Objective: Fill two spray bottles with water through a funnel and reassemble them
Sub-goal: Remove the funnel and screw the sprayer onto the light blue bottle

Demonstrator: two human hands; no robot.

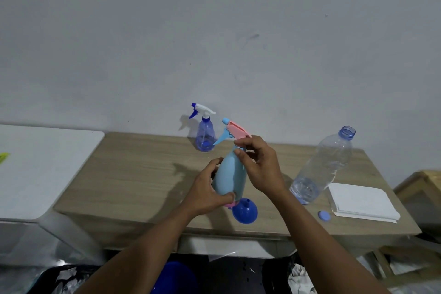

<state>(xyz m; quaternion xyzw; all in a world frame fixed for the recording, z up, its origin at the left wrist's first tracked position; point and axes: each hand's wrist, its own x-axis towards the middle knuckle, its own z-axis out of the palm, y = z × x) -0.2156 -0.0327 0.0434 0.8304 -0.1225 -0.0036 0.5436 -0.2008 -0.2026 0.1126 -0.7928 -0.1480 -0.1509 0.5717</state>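
Observation:
A light blue spray bottle (230, 174) with a pink and blue trigger head (235, 131) stands at the middle of the wooden table (133, 174). My left hand (210, 191) wraps around its lower body. My right hand (260, 164) grips its neck just under the trigger head. A blue funnel (245, 211) lies wide end down right in front of the bottle's base. Behind, near the wall, stands a clear blue spray bottle (205, 137) with its white and blue trigger head (200, 110) on. A large clear water bottle (322, 169) stands uncapped to the right, with a little water at its bottom.
A blue bottle cap (324, 216) lies near the table's front right edge, beside a stack of white paper napkins (362, 200). A white surface (45, 167) adjoins the table on the left. A blue bucket (176, 277) sits below the table front. A wooden crate (424, 188) stands at far right.

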